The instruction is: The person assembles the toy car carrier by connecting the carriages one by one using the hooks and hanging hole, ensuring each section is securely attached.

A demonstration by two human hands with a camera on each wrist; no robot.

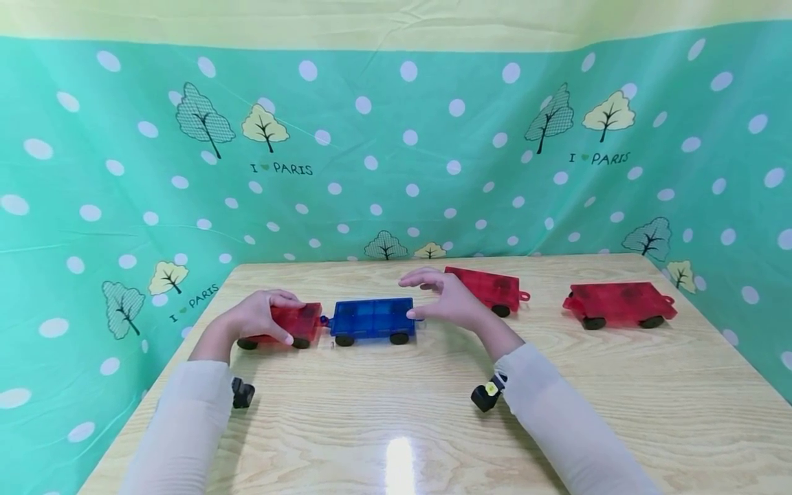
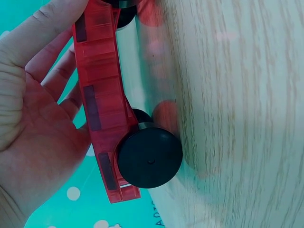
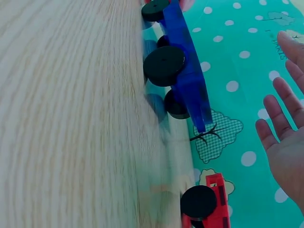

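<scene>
My left hand (image 1: 258, 317) grips a translucent red toy train car (image 1: 309, 317) on black wheels, thumb on the near side and fingers over the top. In the left wrist view the red car (image 2: 102, 90) stands between thumb and fingers. To its right is a translucent blue toy train car (image 1: 371, 318); the two meet at a small coupling (image 1: 325, 321). My right hand (image 1: 454, 300) hovers by the blue car's right end, fingers spread. In the right wrist view, that hand (image 3: 289, 137) holds nothing and stands apart from the blue car (image 3: 187, 61).
Behind my right hand stands another red car (image 1: 489, 289), partly hidden, with a ring at its right end. A further red car (image 1: 621, 302) is at the far right of the wooden table (image 1: 346, 419). A dotted green curtain (image 1: 396, 158) hangs behind.
</scene>
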